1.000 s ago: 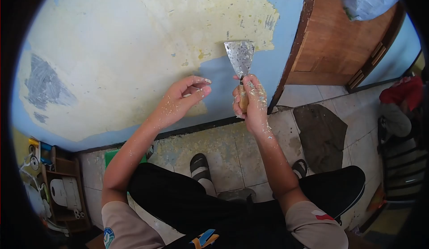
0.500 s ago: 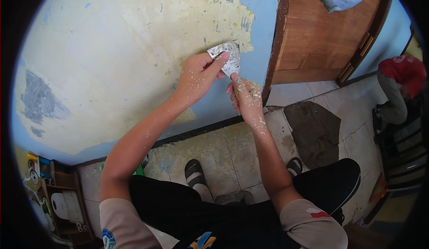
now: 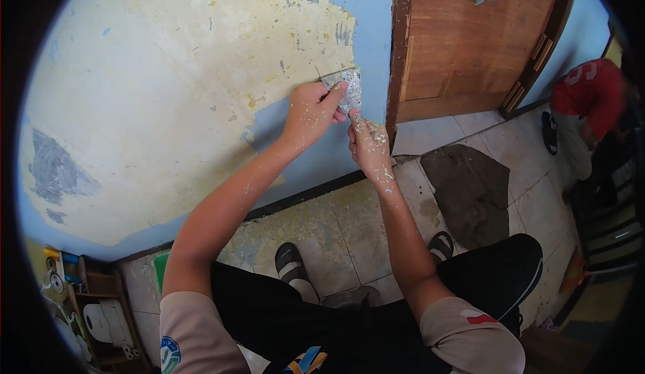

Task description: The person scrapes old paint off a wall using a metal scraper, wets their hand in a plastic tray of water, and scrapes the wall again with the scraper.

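Observation:
Both of my hands are on a metal paint scraper [image 3: 351, 94] whose wide blade lies at the wall [image 3: 201, 72]. My left hand [image 3: 314, 111] pinches the blade, thumb on its speckled face. Lower down, my right hand [image 3: 370, 142] is closed round the handle, which its fingers mostly hide. Paint flakes cling to both hands and forearms. Blue paint [image 3: 373, 35] borders the pale, stripped area of the wall right by the blade's edge.
A wooden door [image 3: 470, 45] stands right of the wall, a plastic bag hanging before it. Paint crumbs cover the tiled floor [image 3: 329, 240]. A dark cloth [image 3: 468, 193] lies there. At right a person in red [image 3: 588, 99] bends over. A wooden shelf [image 3: 101, 293] stands at lower left.
The view has shifted, with the wall and door now further left. The scraper's blade now sits near the ragged paint edge. The person in red has moved.

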Demonstrator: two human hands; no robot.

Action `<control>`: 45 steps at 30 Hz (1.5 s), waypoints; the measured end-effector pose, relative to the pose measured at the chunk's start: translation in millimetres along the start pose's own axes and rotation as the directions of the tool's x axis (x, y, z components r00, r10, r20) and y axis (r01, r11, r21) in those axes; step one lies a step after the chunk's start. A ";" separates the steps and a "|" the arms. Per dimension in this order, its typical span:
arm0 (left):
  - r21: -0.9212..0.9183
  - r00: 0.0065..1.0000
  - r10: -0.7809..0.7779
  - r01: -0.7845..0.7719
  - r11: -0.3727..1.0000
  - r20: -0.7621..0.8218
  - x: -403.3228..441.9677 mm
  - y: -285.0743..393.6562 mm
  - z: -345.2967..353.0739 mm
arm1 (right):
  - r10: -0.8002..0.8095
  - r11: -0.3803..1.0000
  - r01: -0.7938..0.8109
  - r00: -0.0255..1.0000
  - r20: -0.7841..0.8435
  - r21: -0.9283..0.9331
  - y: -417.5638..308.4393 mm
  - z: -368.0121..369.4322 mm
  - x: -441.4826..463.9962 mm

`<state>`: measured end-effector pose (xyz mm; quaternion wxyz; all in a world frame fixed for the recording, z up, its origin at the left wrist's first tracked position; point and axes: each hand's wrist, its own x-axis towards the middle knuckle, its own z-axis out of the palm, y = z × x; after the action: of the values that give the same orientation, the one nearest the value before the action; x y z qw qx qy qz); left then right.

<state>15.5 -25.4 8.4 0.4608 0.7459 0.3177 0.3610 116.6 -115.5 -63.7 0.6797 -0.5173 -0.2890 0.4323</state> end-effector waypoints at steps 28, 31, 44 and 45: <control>-0.147 0.990 -0.106 0.092 0.985 -0.094 5.7 6.7 -2.5 | 0.020 0.998 -0.013 0.995 0.095 -0.068 -23.3 -8.8 19.8; -0.176 0.989 -0.095 0.074 0.982 -0.110 6.6 13.3 -0.9 | 0.006 0.994 0.002 0.998 0.068 -0.113 -30.0 -6.5 18.1; -0.157 0.980 -0.080 0.051 0.986 -0.183 13.6 43.5 -6.0 | -0.017 0.996 0.027 0.994 0.111 -0.085 -62.3 2.3 18.5; -0.157 0.980 -0.078 0.049 0.986 -0.183 14.5 48.0 -7.4 | -0.032 0.996 0.041 0.992 0.121 -0.075 -62.2 3.5 20.1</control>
<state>23.9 -28.2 58.2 0.4953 0.6606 0.3551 0.4384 140.8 -101.8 -4.4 0.6484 -0.5108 -0.3552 0.4388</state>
